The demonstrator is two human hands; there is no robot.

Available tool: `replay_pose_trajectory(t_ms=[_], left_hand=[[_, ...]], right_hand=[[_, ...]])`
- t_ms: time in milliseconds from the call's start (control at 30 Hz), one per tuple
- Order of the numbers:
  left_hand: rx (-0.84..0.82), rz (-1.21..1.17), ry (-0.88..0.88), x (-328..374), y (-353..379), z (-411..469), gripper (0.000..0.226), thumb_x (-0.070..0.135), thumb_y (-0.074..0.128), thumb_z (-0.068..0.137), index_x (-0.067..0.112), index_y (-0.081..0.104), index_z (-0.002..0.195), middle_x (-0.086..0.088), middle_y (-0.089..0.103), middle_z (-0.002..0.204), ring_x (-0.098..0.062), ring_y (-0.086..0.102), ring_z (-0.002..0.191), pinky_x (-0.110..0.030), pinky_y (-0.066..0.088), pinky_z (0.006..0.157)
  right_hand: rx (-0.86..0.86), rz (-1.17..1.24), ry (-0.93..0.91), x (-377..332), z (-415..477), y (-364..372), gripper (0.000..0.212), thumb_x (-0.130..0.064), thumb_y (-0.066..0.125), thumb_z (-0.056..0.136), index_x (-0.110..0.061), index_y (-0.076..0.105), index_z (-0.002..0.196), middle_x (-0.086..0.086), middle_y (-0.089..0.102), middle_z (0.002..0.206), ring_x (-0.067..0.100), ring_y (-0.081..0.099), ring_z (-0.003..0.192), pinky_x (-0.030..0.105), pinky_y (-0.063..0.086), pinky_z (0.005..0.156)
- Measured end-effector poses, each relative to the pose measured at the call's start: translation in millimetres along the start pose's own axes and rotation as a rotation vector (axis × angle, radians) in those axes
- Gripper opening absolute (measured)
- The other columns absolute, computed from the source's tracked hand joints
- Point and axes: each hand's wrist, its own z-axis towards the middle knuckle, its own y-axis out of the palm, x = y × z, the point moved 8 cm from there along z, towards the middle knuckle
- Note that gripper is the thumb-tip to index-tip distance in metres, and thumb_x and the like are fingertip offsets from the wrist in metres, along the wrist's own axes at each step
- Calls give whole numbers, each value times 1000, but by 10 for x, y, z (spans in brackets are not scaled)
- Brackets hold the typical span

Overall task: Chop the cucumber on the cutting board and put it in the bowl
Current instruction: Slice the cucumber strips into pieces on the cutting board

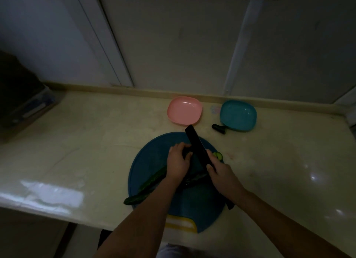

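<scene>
A: The long cucumber (148,186) lay slantwise across the lower left of the blue cutting board (154,151), its tip hanging over the edge, low in the middle of the frame.
B: And a second cucumber length (194,178) sat just under the left wrist. A few slices (218,155) were bunched at the board's right rim.
A: The left hand (177,161) had its fingers curled round a dark cucumber piece (186,152), held right against the blade.
B: The right hand (221,175) was clamped on the handle of the black knife (194,142), with the blade pointing toward the top of the frame.
A: Above the board sat a pink dish (185,110) and, to its right, the teal bowl (238,115), both on the pale worktop (96,142).
B: A cut end piece (218,128) lay just beside the bowl's lower left rim. A dark box (19,99) stood at far left.
</scene>
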Motion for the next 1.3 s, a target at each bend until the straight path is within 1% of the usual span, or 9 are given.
replay_pose_trajectory(t_ms=[133, 267, 367, 467, 667, 800, 933, 1067, 1300], left_hand=[[3, 23, -1, 2, 3, 3, 16, 13, 60, 88, 13, 61, 104, -2, 59, 102, -12, 46, 98, -14, 29, 74], [10, 36, 2, -1, 17, 3, 15, 14, 61, 88, 13, 62, 103, -2, 60, 100, -14, 49, 97, -18, 33, 76], [12, 36, 2, -6, 24, 10, 16, 14, 61, 88, 14, 62, 103, -2, 60, 99, -14, 50, 96, -17, 32, 74], [5, 25, -3, -14, 29, 13, 18, 11, 61, 87, 14, 62, 105, -3, 60, 100, -15, 50, 97, -16, 32, 76], [-3, 29, 6, -22, 28, 11, 18, 10, 60, 87, 16, 61, 104, -2, 58, 99, -16, 49, 97, -21, 35, 78], [-7, 41, 22, 0, 23, 5, 20, 10, 59, 87, 16, 60, 107, -3, 58, 102, -16, 48, 98, -20, 34, 78], [-3, 34, 23, 12, 15, 10, 17, 11, 60, 87, 15, 62, 104, -2, 60, 100, -16, 50, 97, -22, 35, 78], [14, 23, 2, -5, 7, 11, 16, 12, 63, 85, 15, 62, 101, -1, 61, 99, -15, 51, 97, -19, 34, 76], [9, 12, -3, -1, 2, 1, 13, 12, 63, 85, 14, 61, 98, -1, 60, 97, -15, 51, 96, -21, 36, 78]], right_hand=[[-13, 8, -12, 5, 47, -31, 52, -18, 37, 99, -28, 20, 147, 14, 62, 83, 24, 59, 69, 26, 41, 56], [-58, 7, -10, -48, 137, -35, 52, -17, 35, 100, -35, 19, 146, -4, 50, 86, 5, 49, 68, 14, 36, 56], [-70, -22, -14, -57, 216, -34, 52, -18, 34, 100, -32, 19, 147, 5, 51, 92, 12, 51, 74, 20, 39, 63], [-114, -53, -24, -100, 249, 10, 52, -18, 34, 100, -28, 17, 147, -2, 47, 75, 8, 47, 63, 22, 40, 57], [-92, -76, -37, -117, 219, 13, 52, -17, 34, 100, -27, 16, 148, -8, 40, 73, 5, 42, 62, 26, 40, 62], [-81, -22, -3, 21, 157, 47, 54, -18, 35, 99, -28, 16, 148, 4, 57, 75, 11, 52, 62, 23, 44, 57], [-69, -24, -8, 83, 90, 19, 53, -15, 37, 99, -24, 16, 148, 2, 52, 67, 9, 48, 55, 15, 38, 48], [-58, 27, -25, 100, 89, -18, 54, -18, 38, 99, -26, 17, 148, 15, 63, 79, 21, 59, 65, 29, 47, 58], [-55, 48, -43, 45, 112, -61, 52, -18, 37, 99, -29, 17, 147, 0, 48, 65, 8, 45, 54, 15, 35, 49]])
